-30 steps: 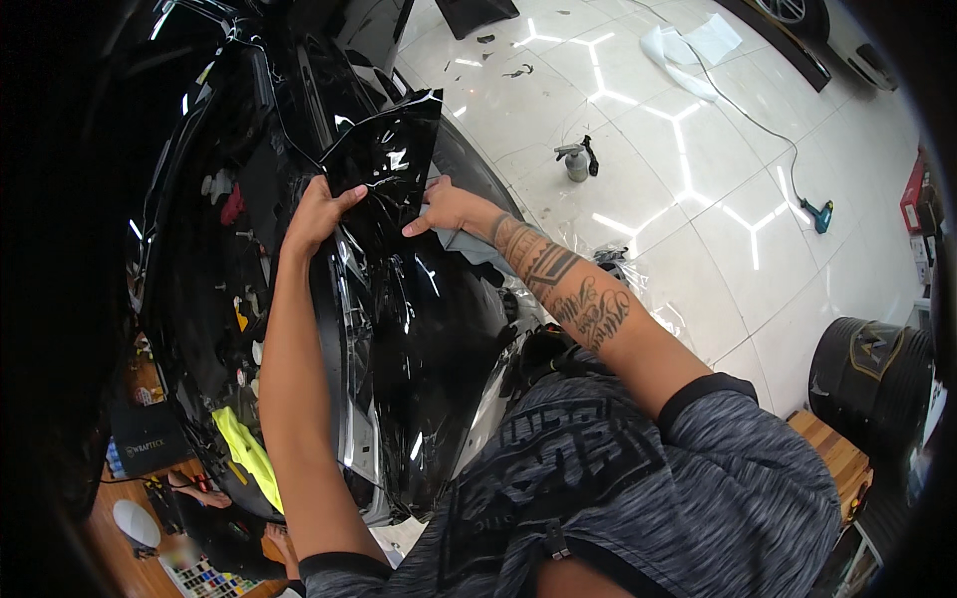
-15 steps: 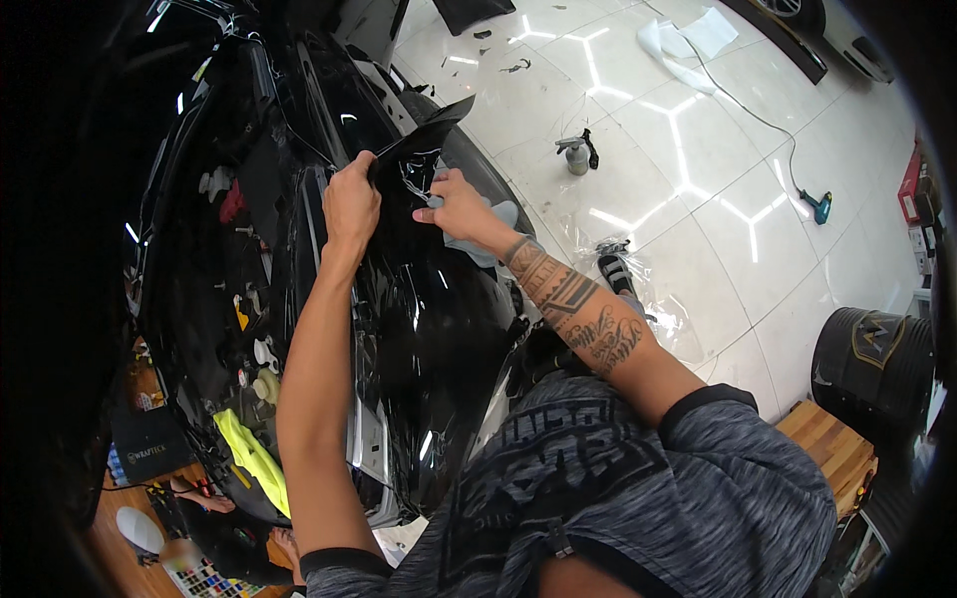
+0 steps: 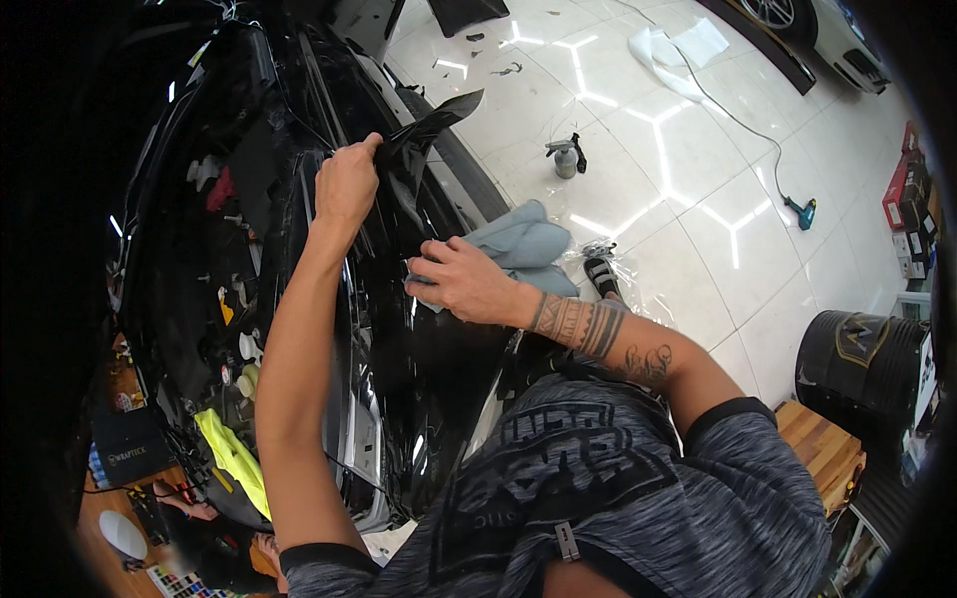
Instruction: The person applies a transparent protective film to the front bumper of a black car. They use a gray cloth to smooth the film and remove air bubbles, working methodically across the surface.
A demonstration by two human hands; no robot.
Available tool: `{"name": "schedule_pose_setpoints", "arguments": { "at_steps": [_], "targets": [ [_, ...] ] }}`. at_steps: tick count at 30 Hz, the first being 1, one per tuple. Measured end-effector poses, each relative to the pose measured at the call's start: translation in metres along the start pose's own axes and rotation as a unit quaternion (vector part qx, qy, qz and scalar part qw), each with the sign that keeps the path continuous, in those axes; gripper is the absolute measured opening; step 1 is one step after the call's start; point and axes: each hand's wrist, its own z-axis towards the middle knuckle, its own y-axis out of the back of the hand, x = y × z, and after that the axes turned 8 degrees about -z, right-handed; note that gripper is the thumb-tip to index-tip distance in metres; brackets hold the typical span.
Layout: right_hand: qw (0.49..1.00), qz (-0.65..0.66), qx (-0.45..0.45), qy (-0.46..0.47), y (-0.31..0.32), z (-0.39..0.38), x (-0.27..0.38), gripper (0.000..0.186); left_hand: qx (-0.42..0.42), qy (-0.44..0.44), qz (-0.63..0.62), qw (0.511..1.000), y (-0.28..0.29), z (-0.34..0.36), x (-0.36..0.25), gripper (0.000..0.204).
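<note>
Two-handed over a glossy black car panel [image 3: 404, 349] at mid-frame, grips a raised flap of black film [image 3: 439, 119] at upper center with the left hand [image 3: 346, 186]. Holds a bunched blue-gray cloth [image 3: 528, 242] against the panel under the curled fingers of the right hand [image 3: 467, 283], near the frame's center. Has a spray bottle [image 3: 566, 159] on the white tiled floor [image 3: 698, 289], upper right of center

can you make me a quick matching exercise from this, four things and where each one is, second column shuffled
1. cloth
2. film
3. spray bottle
4. wooden block

A. standing on white tiles
B. in the right hand
C. beside the black drum
D. in the left hand

Pairs: 1-B, 2-D, 3-A, 4-C
</note>
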Motion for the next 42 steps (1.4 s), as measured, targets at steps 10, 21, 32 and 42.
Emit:
{"name": "schedule_pose_setpoints", "arguments": {
  "at_steps": [10, 21, 32, 42],
  "targets": [
    [0.999, 0.016, 0.037, 0.014, -0.011, 0.012, -0.010, 0.031, -0.020, 0.043, -0.046, 0.998, -0.001, -0.001, -0.002, 0.033],
    [0.999, 0.039, 0.031, 0.011, -0.016, 0.027, -0.031, 0.028, -0.028, 0.058, -0.047, 0.997, -0.008, 0.003, 0.009, 0.029],
    [0.996, 0.059, 0.004, 0.065, -0.028, 0.047, -0.069, 0.029, 0.027, 0.082, -0.109, 0.990, -0.001, 0.003, 0.005, 0.047],
    [0.999, 0.015, -0.015, -0.049, -0.020, 0.084, -0.149, 0.034, -0.002, 0.132, -0.122, 0.984, 0.018, -0.031, -0.010, 0.078]
  ]
}}
